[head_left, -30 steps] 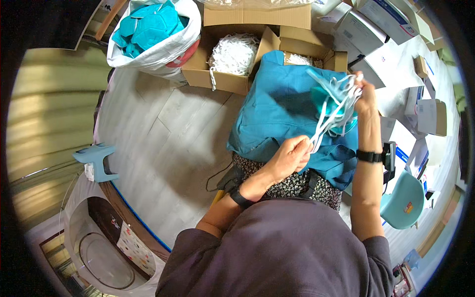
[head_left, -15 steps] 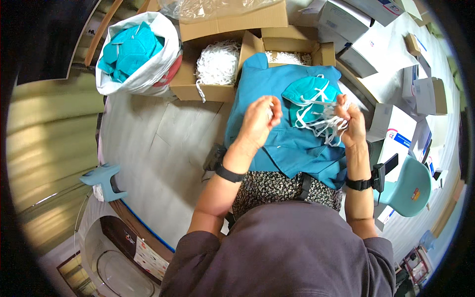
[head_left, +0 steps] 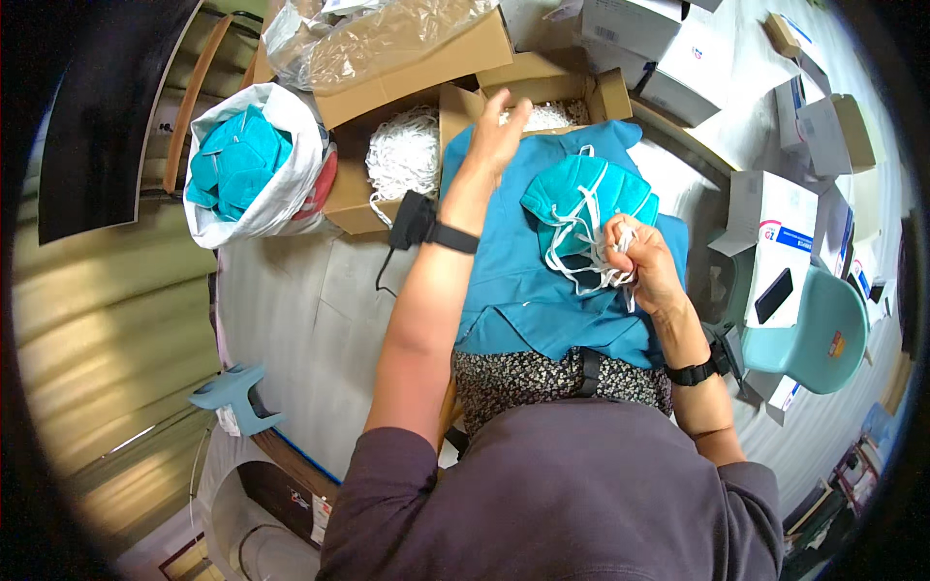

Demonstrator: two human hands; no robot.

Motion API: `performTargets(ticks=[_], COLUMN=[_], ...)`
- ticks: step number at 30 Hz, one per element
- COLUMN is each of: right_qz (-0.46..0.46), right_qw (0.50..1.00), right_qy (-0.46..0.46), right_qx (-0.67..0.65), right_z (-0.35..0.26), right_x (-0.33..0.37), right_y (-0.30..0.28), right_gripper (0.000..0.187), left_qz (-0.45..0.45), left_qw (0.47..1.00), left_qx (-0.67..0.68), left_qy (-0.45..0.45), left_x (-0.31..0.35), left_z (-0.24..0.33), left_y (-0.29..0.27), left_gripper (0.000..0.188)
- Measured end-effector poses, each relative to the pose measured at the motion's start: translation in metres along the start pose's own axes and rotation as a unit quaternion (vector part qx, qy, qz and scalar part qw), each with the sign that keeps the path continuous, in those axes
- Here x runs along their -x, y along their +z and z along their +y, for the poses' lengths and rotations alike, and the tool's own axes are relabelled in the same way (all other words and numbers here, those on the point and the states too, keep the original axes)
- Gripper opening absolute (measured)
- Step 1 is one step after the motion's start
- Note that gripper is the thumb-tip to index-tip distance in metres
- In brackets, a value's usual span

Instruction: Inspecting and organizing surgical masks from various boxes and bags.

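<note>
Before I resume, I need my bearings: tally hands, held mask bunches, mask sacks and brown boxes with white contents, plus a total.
Hands: 2 (left hand, right hand)
Mask bunch: 1
Mask sack: 1
Brown boxes: 2 (left box, right box)
Total: 6

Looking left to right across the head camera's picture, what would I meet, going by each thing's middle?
White sack, heap of white straps, left hand, strapped teal masks, right hand, teal chair.

White straps [head_left: 614, 279] partly hidden in right hand [head_left: 643, 263], dark shirt [head_left: 552, 484] cut off by lower edge
</note>
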State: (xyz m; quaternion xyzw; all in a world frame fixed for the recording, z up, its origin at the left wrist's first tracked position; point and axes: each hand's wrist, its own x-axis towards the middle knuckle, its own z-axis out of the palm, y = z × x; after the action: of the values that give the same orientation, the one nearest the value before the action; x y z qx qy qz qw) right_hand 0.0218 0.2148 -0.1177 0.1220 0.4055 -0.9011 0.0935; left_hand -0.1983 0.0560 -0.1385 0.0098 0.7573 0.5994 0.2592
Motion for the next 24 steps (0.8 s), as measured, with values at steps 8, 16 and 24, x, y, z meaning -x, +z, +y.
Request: performTargets(ticks=[8,16,24], right_qz=[-0.089,-0.190,-0.310], right_qw=[0.993,0.971,0.840], right_qy=[0.060,0.099,-0.059], right_qx=[0.041,0.105,0.441], right_z=[-0.005,-0.003,-0.009], right_x=[0.029,0.055,0.046], right_y=[0.001,0.037,0.078], right_gripper=[0.016,0.031,0.024], left_qz=[-0.159,-0.040,0.243], left_qw=[0.978,0.988,0.965], left_qx=[-0.131,0.147,0.090], left_qy=[0.027,-0.006,0.049], left_x=[0.066,0.155,0.198], left_z=[-0.071,-0.056,-0.036], left_y=[0.008,0.000,-0.049], left_gripper=[0.063,0.029,0.036])
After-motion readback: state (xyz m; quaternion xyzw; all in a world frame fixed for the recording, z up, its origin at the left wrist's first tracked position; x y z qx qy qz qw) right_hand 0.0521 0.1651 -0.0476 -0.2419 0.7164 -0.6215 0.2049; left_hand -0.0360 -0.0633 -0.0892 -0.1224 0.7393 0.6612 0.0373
